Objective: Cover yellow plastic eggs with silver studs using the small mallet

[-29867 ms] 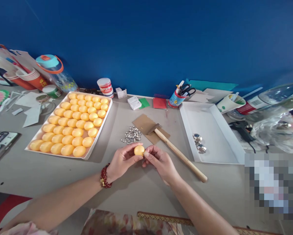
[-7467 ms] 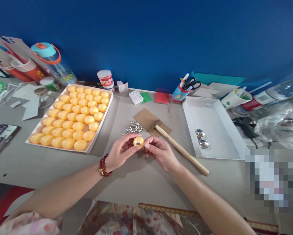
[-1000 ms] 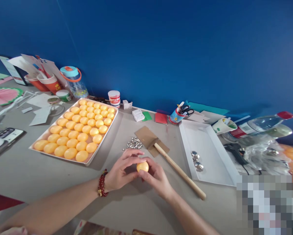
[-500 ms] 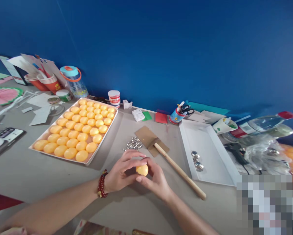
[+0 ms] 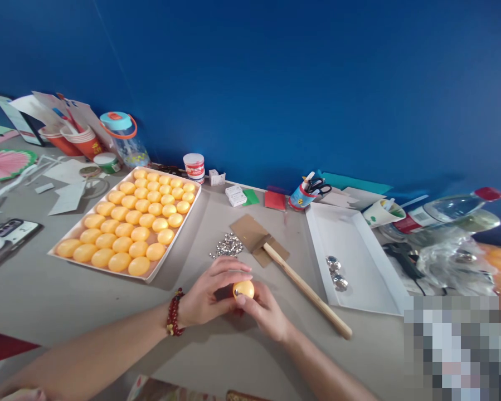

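An orange ping-pong ball is held between my two hands above the table. My left hand, with a red bead bracelet at its wrist, curves around the ball's left side, fingers over the top and thumb below. My right hand grips it from the right, its thumb pressed on the near face. A small silvery spot shows on the ball at that thumb's tip; its kind is unclear. Just beyond my hands lies a pile of small silver beads.
A shallow box of orange balls stands on the left. To the right lie a wooden-handled hammer on cardboard and a white tray with shiny silver balls. Cups, a water bottle and papers line the blue wall.
The ball has been turned in my fingers, so a silvery spot now shows on it. My right thumb has moved onto its near face, and my right fingers have drawn lower.
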`<state>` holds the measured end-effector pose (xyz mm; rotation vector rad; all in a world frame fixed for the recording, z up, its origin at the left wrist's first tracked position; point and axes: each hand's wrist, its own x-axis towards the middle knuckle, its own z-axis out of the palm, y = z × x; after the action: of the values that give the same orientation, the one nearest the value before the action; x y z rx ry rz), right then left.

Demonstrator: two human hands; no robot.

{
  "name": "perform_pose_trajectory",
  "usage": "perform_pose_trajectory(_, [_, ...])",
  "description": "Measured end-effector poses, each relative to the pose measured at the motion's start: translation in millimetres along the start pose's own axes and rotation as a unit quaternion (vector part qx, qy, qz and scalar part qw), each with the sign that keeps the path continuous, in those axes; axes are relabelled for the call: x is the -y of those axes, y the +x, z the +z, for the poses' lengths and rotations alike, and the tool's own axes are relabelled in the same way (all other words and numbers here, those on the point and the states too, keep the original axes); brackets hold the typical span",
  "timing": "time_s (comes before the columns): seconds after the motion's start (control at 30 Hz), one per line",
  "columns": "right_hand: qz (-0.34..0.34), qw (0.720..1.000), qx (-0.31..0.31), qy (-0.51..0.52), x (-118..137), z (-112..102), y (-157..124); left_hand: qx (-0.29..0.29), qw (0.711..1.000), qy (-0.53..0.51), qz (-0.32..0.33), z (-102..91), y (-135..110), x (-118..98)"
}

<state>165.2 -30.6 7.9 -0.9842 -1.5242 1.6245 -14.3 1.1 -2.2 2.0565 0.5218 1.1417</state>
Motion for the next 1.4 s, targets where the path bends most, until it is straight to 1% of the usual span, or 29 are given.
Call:
perform_pose_trajectory(0.13, [-0.035,0.999,-0.019,-0.019,5,-1,1,0.012,1.000,0.014,-0.008,0.6,0,-1])
perform_pose_trajectory(0.23, [-0.036,0.996,-0.034,-0.068,6,-2,1,0.016,0.999,0.038,0.000,1.2,-1,-2])
perform_pose_trajectory(0.4, [-0.056,0.989,-0.058,-0.126,-1,-1,-1,0.024,0.997,0.069,0.027,3.7,-4,-3])
perform_pose_trajectory(0.53, [-0.052,0.984,-0.089,-0.146,-6,1,-1,0.027,0.997,0.069,0.014,5.2,-5,-4])
perform_pose_trajectory(0.63, [-0.037,0.989,-0.081,-0.115,-6,0,-1,0.024,0.998,0.052,0.002,4.6,-3,-6])
perform_pose_trajectory(0.73, [-0.018,0.998,-0.057,-0.031,-4,-1,-2,0.009,0.999,0.030,-0.009,2.4,0,-5])
perform_pose_trajectory(0.8, [0.024,0.998,-0.051,0.033,-3,-2,-2,-0.007,1.000,0.021,-0.019,0.6,1,-5])
perform_pose_trajectory(0.87, [0.065,0.994,-0.053,0.075,-4,-2,-2,-0.016,0.999,0.013,-0.028,-0.9,1,-5])
perform_pose_trajectory(0.93, [0.072,0.992,-0.055,0.089,-5,-1,-1,-0.011,0.999,0.004,-0.041,-1.8,1,-5])
perform_pose_trajectory(1.03, [0.055,0.993,-0.053,0.088,-8,0,0,-0.003,0.999,-0.006,-0.051,-2.2,1,-7])
perform_pose_trajectory(1.13, [0.027,0.997,-0.063,0.034,-10,-2,0,-0.011,0.998,-0.016,-0.055,-2.3,0,-7])
perform_pose_trajectory(1.2, [-0.010,0.996,-0.079,-0.036,-11,-7,0,-0.037,0.996,-0.034,-0.080,-2.7,-1,-6])
perform_pose_trajectory(1.27, [-0.042,0.981,-0.119,-0.146,-11,-14,2,-0.104,0.981,-0.080,-0.143,-3.3,-1,-1])
perform_pose_trajectory(1.3, [-0.054,0.966,-0.143,-0.210,-11,-17,4,-0.148,0.965,-0.112,-0.184,-3.7,0,2])
perform_pose_trajectory(1.33, [-0.069,0.945,-0.165,-0.272,-12,-21,5,-0.194,0.944,-0.147,-0.224,-4.0,0,6])
perform_pose_trajectory(1.4, [-0.107,0.903,-0.179,-0.375,-13,-25,8,-0.267,0.902,-0.200,-0.275,-4.8,3,13])
